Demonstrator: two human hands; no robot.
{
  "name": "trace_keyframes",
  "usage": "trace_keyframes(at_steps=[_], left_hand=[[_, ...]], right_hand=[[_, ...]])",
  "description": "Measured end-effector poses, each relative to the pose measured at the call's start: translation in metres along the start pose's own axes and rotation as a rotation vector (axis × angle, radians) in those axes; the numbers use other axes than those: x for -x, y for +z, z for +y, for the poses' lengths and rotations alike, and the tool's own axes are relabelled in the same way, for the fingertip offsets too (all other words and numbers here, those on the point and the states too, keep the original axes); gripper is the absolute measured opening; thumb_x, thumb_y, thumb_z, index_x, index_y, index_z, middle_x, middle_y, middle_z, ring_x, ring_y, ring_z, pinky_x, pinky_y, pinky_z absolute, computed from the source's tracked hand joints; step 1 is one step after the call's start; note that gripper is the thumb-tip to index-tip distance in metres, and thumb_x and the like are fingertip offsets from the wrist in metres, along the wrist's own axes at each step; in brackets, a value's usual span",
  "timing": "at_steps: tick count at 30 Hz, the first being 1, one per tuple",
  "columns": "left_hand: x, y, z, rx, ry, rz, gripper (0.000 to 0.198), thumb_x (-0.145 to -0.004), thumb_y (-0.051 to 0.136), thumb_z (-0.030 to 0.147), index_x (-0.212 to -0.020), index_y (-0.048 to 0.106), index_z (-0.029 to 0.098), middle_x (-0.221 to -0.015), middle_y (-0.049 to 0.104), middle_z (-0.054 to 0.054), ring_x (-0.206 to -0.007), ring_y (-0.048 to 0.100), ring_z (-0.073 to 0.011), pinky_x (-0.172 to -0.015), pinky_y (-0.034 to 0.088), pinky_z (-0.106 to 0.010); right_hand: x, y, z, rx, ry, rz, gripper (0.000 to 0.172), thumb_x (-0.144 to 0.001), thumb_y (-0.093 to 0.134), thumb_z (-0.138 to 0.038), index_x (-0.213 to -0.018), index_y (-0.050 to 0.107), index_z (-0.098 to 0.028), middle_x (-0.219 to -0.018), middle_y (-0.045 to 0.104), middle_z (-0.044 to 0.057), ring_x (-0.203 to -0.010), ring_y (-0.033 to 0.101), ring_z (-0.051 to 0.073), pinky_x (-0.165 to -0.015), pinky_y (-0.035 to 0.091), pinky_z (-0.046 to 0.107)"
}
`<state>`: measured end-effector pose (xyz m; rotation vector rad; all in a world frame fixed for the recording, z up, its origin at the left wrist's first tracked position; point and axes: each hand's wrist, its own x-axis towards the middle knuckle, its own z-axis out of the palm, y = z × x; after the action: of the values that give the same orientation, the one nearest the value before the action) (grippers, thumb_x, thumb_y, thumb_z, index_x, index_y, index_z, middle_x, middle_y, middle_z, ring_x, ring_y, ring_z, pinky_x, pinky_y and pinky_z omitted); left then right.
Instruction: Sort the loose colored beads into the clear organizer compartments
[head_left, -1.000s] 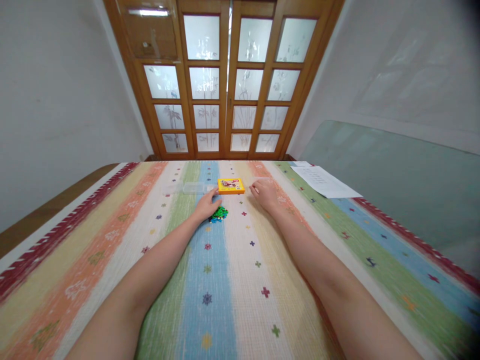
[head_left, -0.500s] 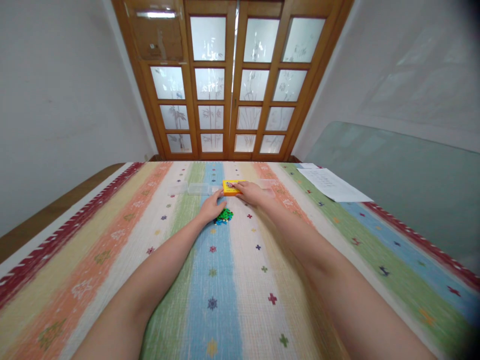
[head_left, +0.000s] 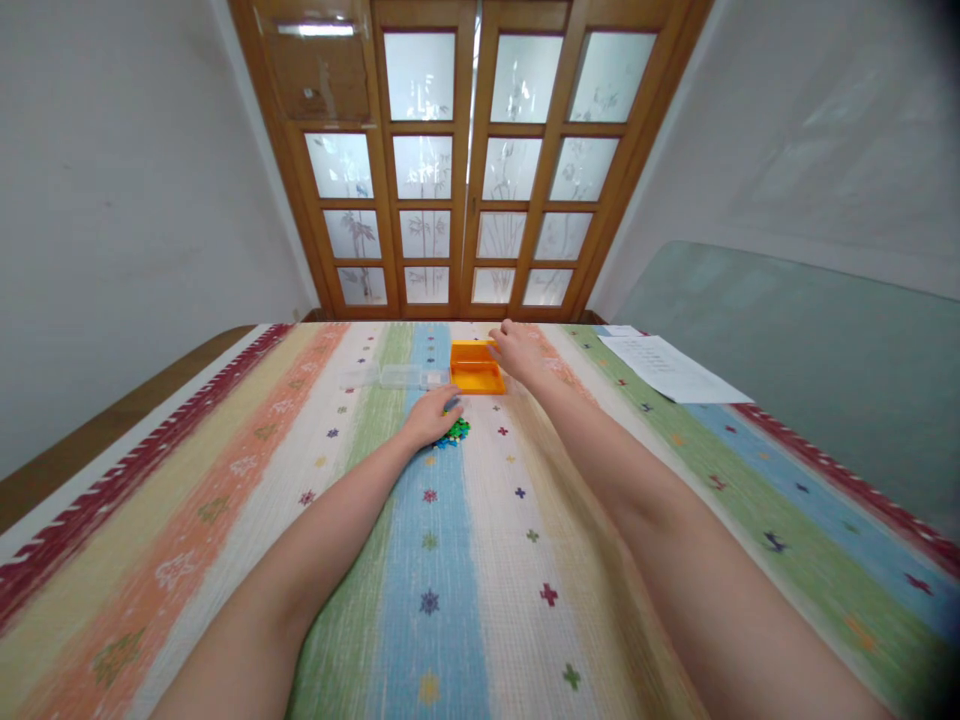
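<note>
A small orange box [head_left: 475, 376] lies open on the striped cloth, its lid tipped up at the back. My right hand [head_left: 516, 350] reaches past the box's right side, and its fingers pinch the raised lid's corner. My left hand [head_left: 432, 414] rests curled on the cloth just left of a little heap of green and blue pieces [head_left: 457, 432]. A small dark piece sits at its fingertips. Both forearms stretch out over the cloth.
Two clear plastic containers [head_left: 390, 376] lie left of the orange box. A printed sheet of paper [head_left: 671, 367] lies at the right on the cloth, beside a pale green surface [head_left: 810, 380]. Wooden glass-paned doors [head_left: 465, 160] stand behind the table.
The orange box was shut with its printed lid on top. My right hand came onto it and has lifted the lid open. My left hand stayed by the heap.
</note>
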<state>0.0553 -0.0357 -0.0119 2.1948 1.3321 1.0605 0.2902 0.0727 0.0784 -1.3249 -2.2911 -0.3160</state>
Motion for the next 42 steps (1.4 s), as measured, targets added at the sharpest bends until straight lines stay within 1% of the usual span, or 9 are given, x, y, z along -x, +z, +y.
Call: trace_keyframes(at_steps=[2,4,9,14,19,23,32,38,42], left_hand=[[0.000,0.000,0.000,-0.010,0.007,-0.006,0.043,-0.093,0.063,0.033,-0.133,0.067,0.020,-0.145,0.063,-0.012,-0.138,0.054,-0.0285,-0.124,0.034,-0.047],[0.000,0.000,-0.001,-0.008,0.016,-0.010,0.041,-0.093,0.062,0.034,-0.132,0.068,0.020,-0.144,0.063,-0.012,-0.138,0.054,-0.0287,-0.124,0.034,-0.048],[0.002,-0.001,0.002,-0.010,0.030,-0.009,0.038,-0.094,0.060,0.035,-0.126,0.072,0.016,-0.145,0.062,-0.016,-0.138,0.054,-0.0316,-0.124,0.034,-0.050],[0.002,-0.001,0.005,-0.034,0.013,-0.021,0.035,-0.096,0.059,0.035,-0.123,0.073,0.017,-0.145,0.062,-0.014,-0.137,0.054,-0.0308,-0.123,0.035,-0.048],[0.001,0.000,0.005,-0.014,-0.014,-0.002,0.031,-0.095,0.061,0.033,-0.120,0.074,0.020,-0.144,0.062,-0.012,-0.137,0.054,-0.0293,-0.123,0.035,-0.046],[0.000,0.001,0.004,-0.022,-0.006,-0.001,0.032,-0.095,0.061,0.034,-0.120,0.074,0.018,-0.144,0.062,-0.013,-0.137,0.055,-0.0306,-0.123,0.036,-0.047],[0.001,-0.003,0.007,-0.151,-0.035,-0.074,0.038,-0.100,0.054,0.039,-0.127,0.072,0.020,-0.150,0.059,-0.010,-0.141,0.054,-0.0253,-0.124,0.036,-0.041],[0.002,0.000,0.006,-0.171,-0.021,-0.113,0.043,-0.101,0.051,0.043,-0.133,0.068,0.019,-0.156,0.054,-0.011,-0.146,0.049,-0.0259,-0.126,0.033,-0.041],[0.002,-0.001,0.008,-0.161,-0.003,-0.063,0.043,-0.101,0.051,0.042,-0.133,0.068,0.018,-0.153,0.057,-0.012,-0.143,0.052,-0.0257,-0.124,0.035,-0.041]], right_hand=[[-0.004,0.000,0.000,0.011,0.096,0.076,0.027,-0.101,0.049,-0.016,-0.118,0.070,-0.014,-0.119,0.065,0.020,-0.109,0.059,0.031,-0.090,0.044,0.038],[-0.005,0.002,0.000,-0.002,0.155,0.072,0.032,-0.100,0.047,-0.011,-0.123,0.068,-0.015,-0.120,0.066,0.019,-0.106,0.061,0.030,-0.088,0.044,0.037],[0.007,0.002,-0.001,-0.068,0.044,-0.039,0.028,-0.101,0.047,-0.018,-0.115,0.071,-0.017,-0.113,0.072,0.014,-0.102,0.063,0.027,-0.085,0.045,0.035],[0.048,-0.004,0.007,-0.095,0.025,0.002,0.027,-0.100,0.047,-0.023,-0.109,0.072,-0.018,-0.107,0.073,0.011,-0.100,0.063,0.026,-0.087,0.045,0.034],[0.097,-0.004,0.032,-0.029,0.070,-0.108,0.025,-0.095,0.053,-0.022,-0.106,0.075,-0.018,-0.109,0.073,0.014,-0.107,0.062,0.028,-0.094,0.044,0.037],[0.116,0.002,0.044,-0.039,0.102,-0.201,0.028,-0.098,0.054,-0.025,-0.115,0.074,-0.017,-0.117,0.072,0.016,-0.109,0.063,0.029,-0.095,0.045,0.038],[0.103,0.018,0.029,-0.052,0.091,-0.194,0.027,-0.100,0.051,-0.022,-0.107,0.076,-0.019,-0.108,0.072,0.011,-0.101,0.064,0.023,-0.088,0.044,0.030],[0.099,0.017,0.018,-0.070,0.059,-0.179,0.023,-0.100,0.055,-0.025,-0.106,0.076,-0.020,-0.107,0.071,0.011,-0.102,0.063,0.024,-0.088,0.043,0.030],[0.096,0.017,0.013,-0.082,0.074,-0.189,0.023,-0.101,0.057,-0.032,-0.104,0.075,-0.019,-0.104,0.071,0.011,-0.098,0.062,0.023,-0.086,0.042,0.030]])
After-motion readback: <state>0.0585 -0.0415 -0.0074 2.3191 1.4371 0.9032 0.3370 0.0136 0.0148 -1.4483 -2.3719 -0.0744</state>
